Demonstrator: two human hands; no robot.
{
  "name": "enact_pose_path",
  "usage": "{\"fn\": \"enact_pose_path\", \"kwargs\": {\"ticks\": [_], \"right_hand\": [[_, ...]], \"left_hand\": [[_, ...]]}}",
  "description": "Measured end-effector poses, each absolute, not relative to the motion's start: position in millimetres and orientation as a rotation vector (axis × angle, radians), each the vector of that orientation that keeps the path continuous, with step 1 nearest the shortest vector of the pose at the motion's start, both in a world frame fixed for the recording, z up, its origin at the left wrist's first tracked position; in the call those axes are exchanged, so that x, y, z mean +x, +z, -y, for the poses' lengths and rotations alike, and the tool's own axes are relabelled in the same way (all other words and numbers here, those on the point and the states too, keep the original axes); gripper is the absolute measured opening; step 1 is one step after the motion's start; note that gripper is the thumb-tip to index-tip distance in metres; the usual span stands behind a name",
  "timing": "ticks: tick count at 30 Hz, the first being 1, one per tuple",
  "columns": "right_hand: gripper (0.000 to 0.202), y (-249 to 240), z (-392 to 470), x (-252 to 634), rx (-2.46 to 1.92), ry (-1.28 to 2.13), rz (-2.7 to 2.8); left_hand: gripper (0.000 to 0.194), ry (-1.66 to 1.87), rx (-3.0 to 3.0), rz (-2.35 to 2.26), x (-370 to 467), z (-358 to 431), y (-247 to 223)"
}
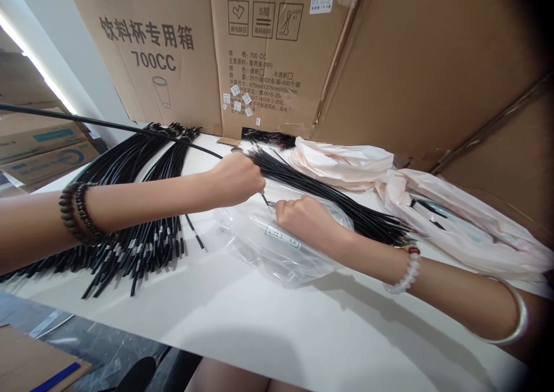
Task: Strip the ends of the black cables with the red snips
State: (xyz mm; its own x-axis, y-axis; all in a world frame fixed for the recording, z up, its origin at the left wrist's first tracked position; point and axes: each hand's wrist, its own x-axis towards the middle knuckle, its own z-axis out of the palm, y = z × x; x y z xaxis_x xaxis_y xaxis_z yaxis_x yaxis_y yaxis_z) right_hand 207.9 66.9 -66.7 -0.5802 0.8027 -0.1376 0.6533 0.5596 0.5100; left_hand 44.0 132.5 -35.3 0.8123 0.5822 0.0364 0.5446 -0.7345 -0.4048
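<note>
The left hand (240, 175) is closing in a fist around a black cable (95, 122), which is running up and away past the left forearm; its short tip is poking out below that fist, toward the right hand (303, 216); the right hand is curling its fingers together, pinching a small metallic thing (271, 205) at that tip, too small for me to identify. Beneath the right hand a clear plastic bag (294, 271) is lying on the white table (259, 317), its label (281, 236) turning its lettering upside down and hiding partly under the wrist; just beyond that hand a bundle of black cables (333, 193) is stretching to the right.

Under and behind the left forearm, a larger heap of cables (125, 155) is spreading, many ends wearing pale tags that I am not managing to read. Beyond both hands a carton (190, 11) is standing, displaying 饮料杯专用箱 and 700CC above a cup drawing; its next panel is showing 向上, 5层 and 聚丙烯 (PP), with small white stickers (246, 98) partly covering the lower lines; to the right of the right hand, pale plastic bags (346, 164) are slumping.
</note>
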Motion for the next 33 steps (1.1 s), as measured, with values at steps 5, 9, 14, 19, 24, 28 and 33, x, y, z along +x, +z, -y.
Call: {"fn": "enact_pose_path", "kwargs": {"ticks": [5,9,14,19,24,28,33], "right_hand": [[0.034,-67,-67,208,1.178,0.583,-2.446],[0.033,-66,-67,208,1.189,0.581,-2.430],[0.035,-63,-65,206,1.172,0.534,-2.434],[0.034,-62,-66,207,1.196,0.504,-2.411],[0.034,-62,-66,209,1.241,0.498,-2.402],[0.032,-62,-64,207,1.230,0.497,-2.418],[0.033,-64,-62,207,1.229,0.499,-2.431]], "left_hand": [[0.029,0.240,-2.543,0.849,45,-128,-32],[0.028,0.258,-2.535,0.852,45,-128,-32],[0.028,0.246,-2.528,0.843,46,-132,-37],[0.026,0.281,-2.512,0.859,50,-136,-40],[0.027,0.314,-2.507,0.866,53,-134,-40],[0.029,0.334,-2.512,0.890,54,-134,-42],[0.031,0.345,-2.536,0.897,56,-134,-46]]}}
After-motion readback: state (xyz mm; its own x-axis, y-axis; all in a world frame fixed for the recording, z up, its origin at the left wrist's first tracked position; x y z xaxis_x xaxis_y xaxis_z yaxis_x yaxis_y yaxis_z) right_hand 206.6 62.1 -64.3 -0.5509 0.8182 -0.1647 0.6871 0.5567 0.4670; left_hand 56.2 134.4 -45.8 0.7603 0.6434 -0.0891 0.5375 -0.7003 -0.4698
